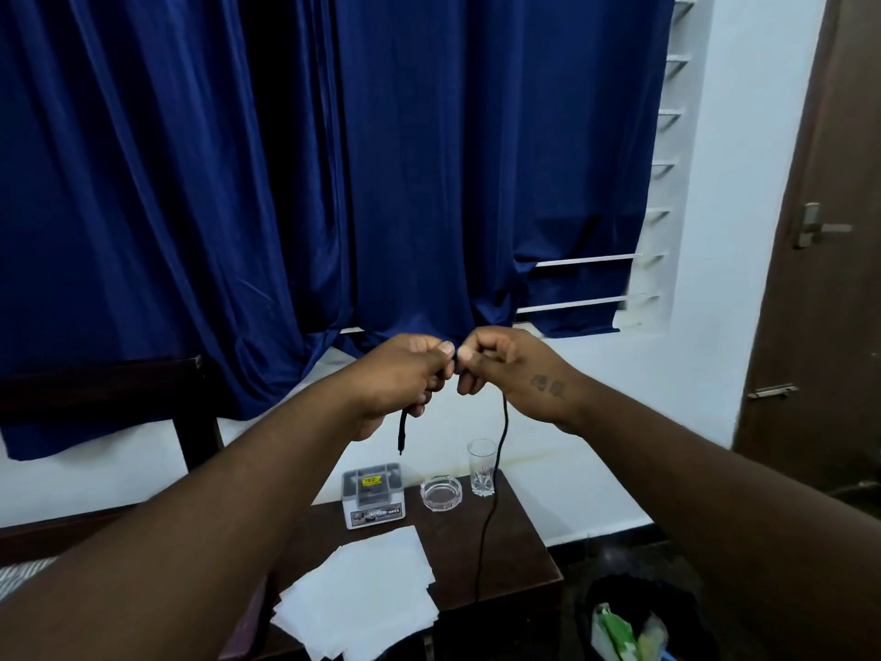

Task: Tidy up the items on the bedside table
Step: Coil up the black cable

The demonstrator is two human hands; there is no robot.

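Presently raised well above the dark brown wooden bedside table (519, 546), both hands, meeting in front of the blue curtain (333, 159). Left hand (405, 374) closed in a pinch on the thin black cable (486, 531), short plug end dangling from under the fist toward 6 o'clock. Right hand (505, 362) likewise closed, thumb and forefinger nipping the same cable just beside the left, knuckles nearly touching. Long run of cable dropping from the right hand, passing in front of the clear drinking glass (481, 467) and over the table's front edge at 5 o'clock; far end out of sight.

Held high, by judgement, to take slack off the table and start folding or coiling the lead: close pinch points suit forming a first loop.

On the table: small grey-and-white plastic box with a yellow label (373, 496) at 11 o'clock, clear round glass ashtray (441, 493) at 12, the glass at 1, loose stack of white paper sheets (362, 598) overhanging the near-left corner at 7 to 8 o'clock. Papers untidy, not yet squared. Dark waste bin holding green wrappers (629, 622) on the floor, right of the table.

Risk noted: hanging cable close to the glass; a swing could tip it.
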